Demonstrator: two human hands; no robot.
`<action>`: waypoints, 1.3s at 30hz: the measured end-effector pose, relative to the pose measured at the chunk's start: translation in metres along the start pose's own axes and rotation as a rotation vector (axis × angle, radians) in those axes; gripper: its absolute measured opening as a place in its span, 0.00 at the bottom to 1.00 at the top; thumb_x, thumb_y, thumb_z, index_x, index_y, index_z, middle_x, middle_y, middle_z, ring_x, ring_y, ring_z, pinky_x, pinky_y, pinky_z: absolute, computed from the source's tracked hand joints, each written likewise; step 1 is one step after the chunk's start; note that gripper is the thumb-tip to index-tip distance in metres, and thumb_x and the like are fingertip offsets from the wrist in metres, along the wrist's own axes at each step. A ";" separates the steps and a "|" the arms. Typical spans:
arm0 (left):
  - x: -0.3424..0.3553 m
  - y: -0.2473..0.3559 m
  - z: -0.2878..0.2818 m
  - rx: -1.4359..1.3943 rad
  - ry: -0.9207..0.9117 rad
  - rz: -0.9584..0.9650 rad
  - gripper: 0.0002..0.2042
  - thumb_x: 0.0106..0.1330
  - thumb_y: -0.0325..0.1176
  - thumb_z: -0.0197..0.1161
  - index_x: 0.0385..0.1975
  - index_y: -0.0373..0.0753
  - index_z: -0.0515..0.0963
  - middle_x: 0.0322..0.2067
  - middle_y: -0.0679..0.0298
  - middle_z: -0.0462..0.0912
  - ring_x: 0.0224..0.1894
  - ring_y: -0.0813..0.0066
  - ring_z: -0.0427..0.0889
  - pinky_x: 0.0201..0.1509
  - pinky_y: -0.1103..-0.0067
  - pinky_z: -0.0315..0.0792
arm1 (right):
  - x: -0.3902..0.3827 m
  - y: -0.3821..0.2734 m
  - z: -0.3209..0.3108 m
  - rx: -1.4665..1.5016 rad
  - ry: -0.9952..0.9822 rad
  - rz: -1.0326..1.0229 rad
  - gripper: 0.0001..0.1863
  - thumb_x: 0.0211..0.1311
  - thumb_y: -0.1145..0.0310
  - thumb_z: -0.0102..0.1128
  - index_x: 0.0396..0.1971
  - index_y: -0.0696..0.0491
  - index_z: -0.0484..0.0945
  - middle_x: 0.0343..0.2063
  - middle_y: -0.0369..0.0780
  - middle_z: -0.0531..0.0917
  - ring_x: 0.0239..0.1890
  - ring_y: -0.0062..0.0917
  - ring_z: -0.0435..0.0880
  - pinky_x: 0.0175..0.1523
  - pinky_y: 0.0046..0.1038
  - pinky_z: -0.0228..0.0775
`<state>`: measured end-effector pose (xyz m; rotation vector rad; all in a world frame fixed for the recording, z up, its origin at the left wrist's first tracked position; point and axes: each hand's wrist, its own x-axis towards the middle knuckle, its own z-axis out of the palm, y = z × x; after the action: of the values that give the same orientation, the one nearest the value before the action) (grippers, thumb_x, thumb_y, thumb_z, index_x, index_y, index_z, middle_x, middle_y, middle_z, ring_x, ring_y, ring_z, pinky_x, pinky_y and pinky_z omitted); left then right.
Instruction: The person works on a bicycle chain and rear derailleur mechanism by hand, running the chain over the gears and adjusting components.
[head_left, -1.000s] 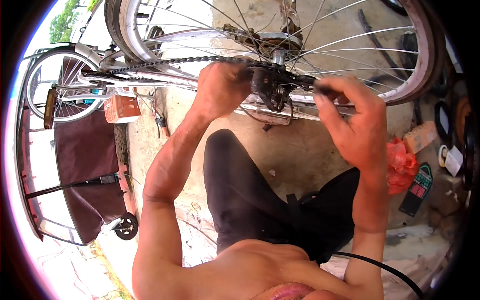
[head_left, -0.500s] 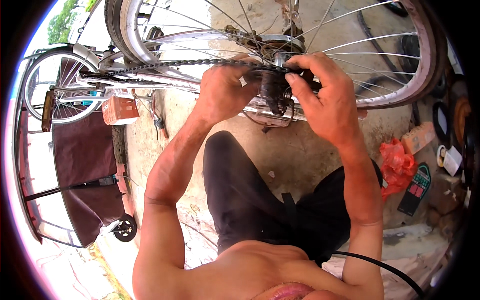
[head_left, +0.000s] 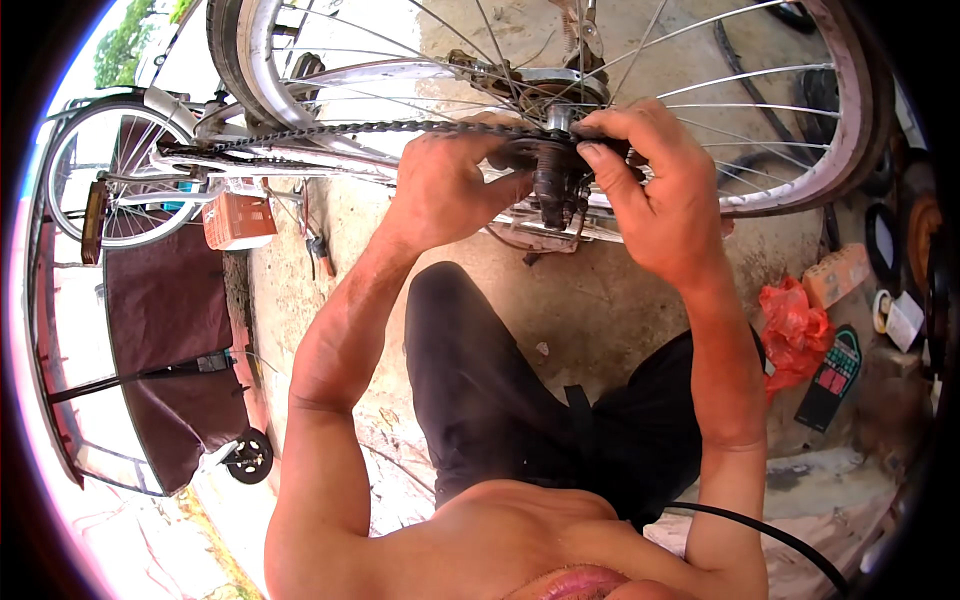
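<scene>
A bicycle wheel (head_left: pixel 862 110) with thin spokes stands in front of me. Its silver hub (head_left: pixel 560 118) is between my hands. From the left a dark chain (head_left: pixel 330 129) runs to the hub area. My left hand (head_left: pixel 445 185) is curled at the chain, its fingertips hidden behind it and its thumb reaching toward a dark sprocket and spring-like mechanism (head_left: pixel 553 185) below the hub. Right of the hub, my right hand (head_left: pixel 665 195) pinches a small dark part between thumb and forefinger; its kind is mostly hidden by the fingers.
Left of the wheel are an orange-brown box (head_left: pixel 240 220), a second bicycle wheel (head_left: pixel 62 175) and a dark red cover (head_left: pixel 165 310). A red plastic bag (head_left: pixel 793 335), a brick (head_left: pixel 838 275) and a dark green-edged card (head_left: pixel 832 378) lie on the right.
My left thumb has straightened and shows more clearly below the chain. My right hand has shifted slightly to the right, and the dark mechanism has turned or moved a little.
</scene>
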<state>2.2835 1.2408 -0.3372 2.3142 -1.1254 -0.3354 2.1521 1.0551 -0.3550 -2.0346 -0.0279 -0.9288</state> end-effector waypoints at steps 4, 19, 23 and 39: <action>0.000 -0.004 0.000 -0.155 0.054 0.125 0.12 0.61 0.21 0.66 0.44 0.29 0.83 0.54 0.65 0.84 0.26 0.77 0.88 0.23 0.79 0.82 | 0.003 -0.001 -0.001 -0.165 -0.005 -0.083 0.08 0.59 0.72 0.68 0.38 0.54 0.81 0.32 0.41 0.83 0.34 0.41 0.83 0.40 0.38 0.74; 0.000 -0.016 0.013 0.133 0.222 0.157 0.14 0.56 0.46 0.75 0.35 0.44 0.87 0.23 0.60 0.84 0.24 0.61 0.84 0.29 0.69 0.75 | 0.006 -0.008 -0.010 -0.208 -0.048 -0.116 0.10 0.57 0.72 0.70 0.40 0.54 0.83 0.35 0.42 0.86 0.37 0.41 0.84 0.42 0.38 0.75; -0.001 -0.010 0.010 0.135 0.198 0.134 0.13 0.57 0.47 0.74 0.34 0.46 0.87 0.24 0.62 0.85 0.28 0.57 0.84 0.32 0.66 0.75 | 0.006 -0.013 -0.015 -0.137 -0.137 -0.001 0.12 0.59 0.73 0.68 0.43 0.56 0.83 0.34 0.44 0.86 0.37 0.39 0.86 0.42 0.34 0.76; -0.004 -0.009 0.026 0.261 0.419 0.307 0.14 0.50 0.44 0.74 0.30 0.42 0.85 0.27 0.61 0.85 0.36 0.60 0.85 0.48 0.66 0.74 | 0.000 -0.010 -0.005 -0.031 -0.119 0.288 0.11 0.62 0.77 0.69 0.44 0.60 0.85 0.29 0.36 0.85 0.29 0.16 0.79 0.39 0.21 0.73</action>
<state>2.2751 1.2392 -0.3639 2.2292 -1.3324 0.4151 2.1455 1.0579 -0.3459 -2.0532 0.2106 -0.6316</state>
